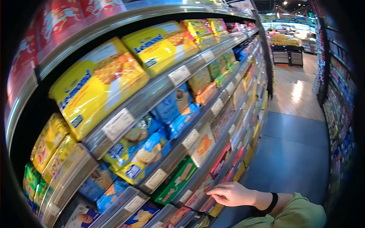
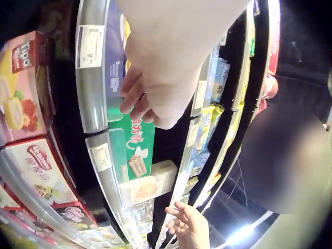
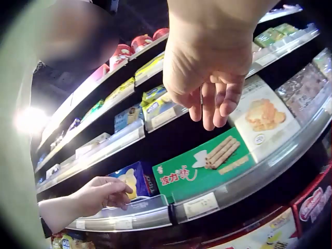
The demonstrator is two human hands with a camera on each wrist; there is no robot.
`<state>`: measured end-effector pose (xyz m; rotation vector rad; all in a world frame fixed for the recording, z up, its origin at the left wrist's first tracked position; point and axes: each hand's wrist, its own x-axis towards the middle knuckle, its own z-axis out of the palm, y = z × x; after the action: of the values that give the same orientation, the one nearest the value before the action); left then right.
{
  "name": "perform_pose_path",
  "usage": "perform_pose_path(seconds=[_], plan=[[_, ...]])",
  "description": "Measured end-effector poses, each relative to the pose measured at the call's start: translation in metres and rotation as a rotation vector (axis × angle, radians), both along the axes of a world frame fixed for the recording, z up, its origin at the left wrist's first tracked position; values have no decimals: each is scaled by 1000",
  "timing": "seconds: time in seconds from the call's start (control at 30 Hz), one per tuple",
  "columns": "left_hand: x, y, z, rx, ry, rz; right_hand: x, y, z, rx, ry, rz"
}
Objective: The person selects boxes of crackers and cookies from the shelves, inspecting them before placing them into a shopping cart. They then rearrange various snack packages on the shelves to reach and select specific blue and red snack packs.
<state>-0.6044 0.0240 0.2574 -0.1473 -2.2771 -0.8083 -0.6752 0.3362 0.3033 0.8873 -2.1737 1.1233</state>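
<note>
My right hand (image 1: 234, 193) hangs before the lower shelves with its fingers loosely bent and nothing in them. In the right wrist view it is above a green box of wafer rolls (image 3: 205, 163) and beside a white box with a biscuit picture (image 3: 264, 114). Only a sliver of my left hand (image 1: 166, 225) shows at the bottom of the head view. The right wrist view has that hand, fingers relaxed, with its fingertips close to a blue Tipo box (image 3: 148, 179). In the left wrist view its fingers overlap the top of the green box.
Large yellow Lemond packs (image 1: 104, 83) line an upper shelf, with blue and yellow bags (image 1: 144, 152) below. Price tags (image 1: 118, 123) run along the shelf edges. To the right, a grey aisle floor (image 1: 292, 152) lies between this shelving and another stocked rack (image 1: 340, 114).
</note>
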Motion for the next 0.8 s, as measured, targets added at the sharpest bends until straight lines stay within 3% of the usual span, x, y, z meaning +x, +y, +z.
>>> perform_pose_path(seconds=[0.17, 0.23, 0.33, 0.43, 0.47, 0.53, 0.63, 0.8], plan=[[-29, 61, -9, -95, -59, -223, 5, 59, -16, 43, -188, -48], [-38, 86, -14, -118, -120, -217, 4, 86, -19, 89, -314, -32], [-50, 137, -19, -188, -208, -189, 1, 133, -22, 92, -261, -25], [-68, 207, -23, -99, -552, -219, 4, 207, -26, 91, -327, -48], [-76, 233, -22, -83, -558, -205, 6, 234, -26, 83, -379, -83], [-92, 287, -18, -144, -483, -452, 9, 288, -27, 82, -402, -125], [-119, 364, -31, -243, -473, -515, 14, 369, -37, 65, -386, -350], [-149, 479, -5, -313, -476, -666, 23, 469, -45, 0, -493, -470]])
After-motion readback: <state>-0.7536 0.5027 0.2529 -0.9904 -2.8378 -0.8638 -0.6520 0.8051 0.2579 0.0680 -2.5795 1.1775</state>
